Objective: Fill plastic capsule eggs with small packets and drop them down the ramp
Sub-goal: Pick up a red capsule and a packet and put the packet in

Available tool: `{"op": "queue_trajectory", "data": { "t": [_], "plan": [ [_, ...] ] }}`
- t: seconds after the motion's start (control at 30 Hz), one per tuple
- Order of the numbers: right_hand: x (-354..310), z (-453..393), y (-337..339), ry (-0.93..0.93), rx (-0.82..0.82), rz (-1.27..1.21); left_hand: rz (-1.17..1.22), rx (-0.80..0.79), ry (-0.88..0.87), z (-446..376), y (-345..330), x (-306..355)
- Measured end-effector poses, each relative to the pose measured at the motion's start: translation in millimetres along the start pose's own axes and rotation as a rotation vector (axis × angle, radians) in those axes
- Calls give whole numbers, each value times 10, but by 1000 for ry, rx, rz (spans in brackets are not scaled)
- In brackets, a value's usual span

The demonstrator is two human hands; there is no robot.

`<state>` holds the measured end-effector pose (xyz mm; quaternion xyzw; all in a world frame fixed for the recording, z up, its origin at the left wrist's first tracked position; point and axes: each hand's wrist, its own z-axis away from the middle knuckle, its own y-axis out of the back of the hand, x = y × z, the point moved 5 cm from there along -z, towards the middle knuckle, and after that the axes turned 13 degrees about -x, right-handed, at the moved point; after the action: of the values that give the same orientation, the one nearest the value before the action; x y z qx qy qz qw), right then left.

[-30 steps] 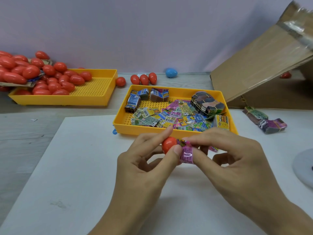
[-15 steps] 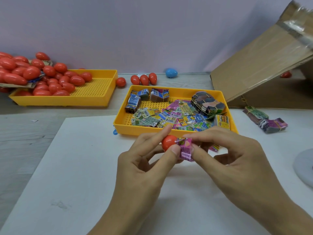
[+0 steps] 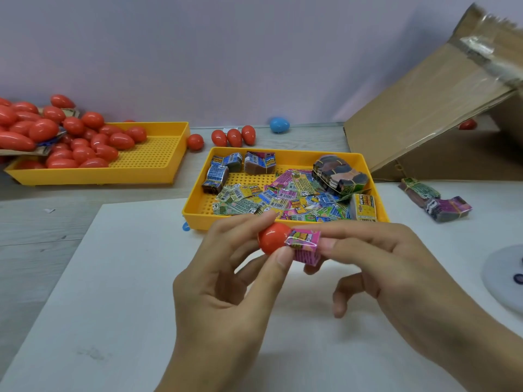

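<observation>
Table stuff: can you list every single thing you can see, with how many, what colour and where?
red eggs: many, red, heaped in the left yellow tray
loose red eggs: four, red, behind the packet tray
blue egg: one, blue, by the wall
packets: many, multicoloured, in the middle yellow tray
bundles: two, banded, right of that tray
cardboard ramp: one, brown, far right
red capsule: one, in the left hand
pink packet: one, pinched by the right hand
</observation>
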<state>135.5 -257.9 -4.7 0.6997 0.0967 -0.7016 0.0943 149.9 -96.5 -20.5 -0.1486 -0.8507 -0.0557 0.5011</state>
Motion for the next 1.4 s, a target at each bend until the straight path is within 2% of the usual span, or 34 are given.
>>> {"op": "queue_trajectory", "data": {
  "t": [0.13,0.37,0.6,0.83,0.97,1.23,1.4],
  "plan": [
    [59,-25,-18,-135,-102,-309,-79,-35,-80,21,-8,15],
    [105,-17,-32,-220,-156,-493,-223,-78,-116,1,-1,43],
    [118,-6,-42,-250,-153,-466,-261,-131,-81,13,-57,32],
    [146,-13,-33,-288,-130,-442,-189,-109,-56,29,-54,-15],
    [165,-7,-33,-279,-118,-433,-177,-159,-18,30,-81,-23],
    [260,-14,-121,-287,-112,-718,-391,-169,-43,34,-122,31],
    [224,-13,-137,-280,-136,-723,-472,-130,-103,39,-139,89]
  ]
}}
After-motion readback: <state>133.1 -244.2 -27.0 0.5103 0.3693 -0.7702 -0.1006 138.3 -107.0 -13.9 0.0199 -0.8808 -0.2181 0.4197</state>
